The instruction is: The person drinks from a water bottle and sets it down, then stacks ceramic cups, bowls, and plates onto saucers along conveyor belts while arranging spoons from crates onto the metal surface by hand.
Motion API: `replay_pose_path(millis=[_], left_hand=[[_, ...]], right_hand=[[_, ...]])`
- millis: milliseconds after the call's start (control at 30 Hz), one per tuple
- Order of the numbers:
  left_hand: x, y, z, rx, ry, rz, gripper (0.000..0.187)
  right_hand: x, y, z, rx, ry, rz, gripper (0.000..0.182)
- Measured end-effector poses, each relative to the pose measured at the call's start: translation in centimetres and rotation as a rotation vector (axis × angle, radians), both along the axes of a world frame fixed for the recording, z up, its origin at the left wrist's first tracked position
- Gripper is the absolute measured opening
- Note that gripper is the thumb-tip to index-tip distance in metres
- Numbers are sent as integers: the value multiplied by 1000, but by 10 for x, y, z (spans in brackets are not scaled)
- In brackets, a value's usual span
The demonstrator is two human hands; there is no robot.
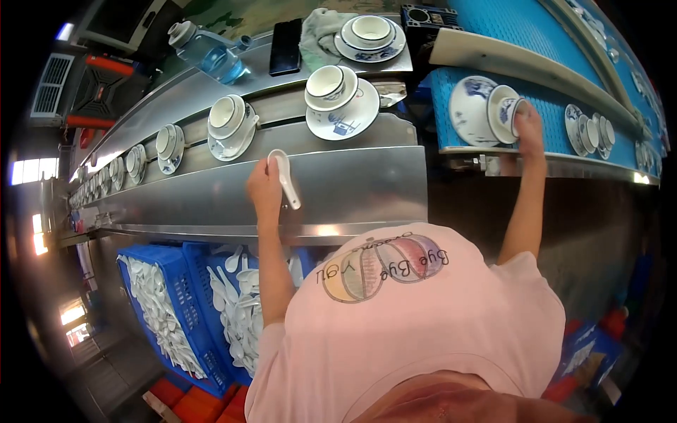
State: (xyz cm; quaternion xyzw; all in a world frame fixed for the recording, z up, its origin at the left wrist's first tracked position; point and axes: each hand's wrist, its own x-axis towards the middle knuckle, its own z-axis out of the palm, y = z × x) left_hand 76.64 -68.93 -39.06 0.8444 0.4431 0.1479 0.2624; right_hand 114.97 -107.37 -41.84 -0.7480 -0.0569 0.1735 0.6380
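Observation:
My left hand [264, 185] is closed on a white spoon [285, 182], held above the steel counter's front. At the right, my right hand [529, 128] grips the edge of a small blue-patterned bowl [506, 113]. That bowl is tilted and stacked with another one against a larger plate [469, 106] on the blue conveyor belt [442, 99]. Between the two hands, a stack of small bowls [326, 83] sits on a plate with blue drawings [358, 116]. Left of it stands another set of bowls [224, 116] on a plate.
Several more dish sets [169, 144] line the counter to the left. Blue crates [185, 282] full of white spoons stand below. A water bottle [211, 56], a black phone [285, 48], a cloth [323, 35] and a plate stack [370, 48] lie behind. A pale rail [515, 63] borders the belt.

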Motion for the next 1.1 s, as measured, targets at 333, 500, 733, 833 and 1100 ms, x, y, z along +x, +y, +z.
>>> replay_pose_path(millis=[333,500,733,833,1100], left_hand=[[49,24,12,-476,-297,102,34],[36,11,17,-406,-344,178,46],[1,-16,7,195,-115,-161,29],[21,-30,19,-149,-163,23,25],[49,-30,33,-498,-445,147,34]], right_hand=[[-70,185,22,-42,-197,403,36],[-80,215,16,-92,-72,500,35],[-94,226,18,-277,-256,703,52],[-113,226,39,-232,-270,764,57],[-74,189,63,-374,-146,770,45]])
